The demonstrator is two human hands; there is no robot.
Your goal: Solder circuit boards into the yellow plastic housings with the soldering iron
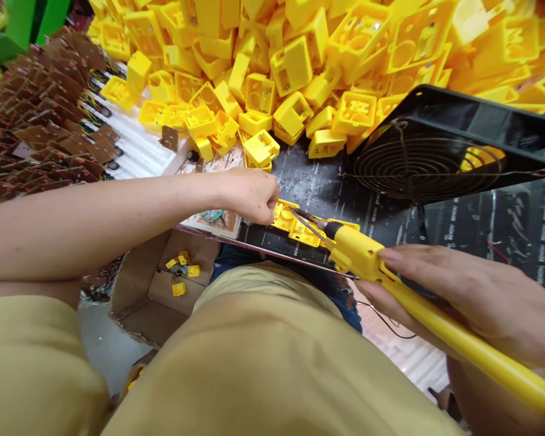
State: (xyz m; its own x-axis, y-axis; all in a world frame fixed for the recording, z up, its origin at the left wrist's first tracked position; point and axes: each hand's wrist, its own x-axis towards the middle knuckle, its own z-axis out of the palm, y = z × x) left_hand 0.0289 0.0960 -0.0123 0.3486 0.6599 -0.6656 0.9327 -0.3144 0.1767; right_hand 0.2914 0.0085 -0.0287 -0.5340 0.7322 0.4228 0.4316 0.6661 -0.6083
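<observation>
My right hand (463,290) is wrapped around a yellow soldering gun (361,248) with a dark metal front end. Its thin tip reaches into an opened yellow plastic housing (305,230) lying near the bench's front edge. My left hand (252,192) is closed, with its fingers pressed at the left end of that housing. The fingertips are partly hidden, and small parts inside the housing are too small to make out. More yellow plastic shows to the right, partly behind the soldering gun.
Many yellow housings (293,63) are heaped along the back. A black fan (409,157) stands tilted at right. Brown circuit boards (40,115) are piled at left beside white foam (140,139). Below the dark bench (381,221), a cardboard box (138,275) holds several yellow pieces.
</observation>
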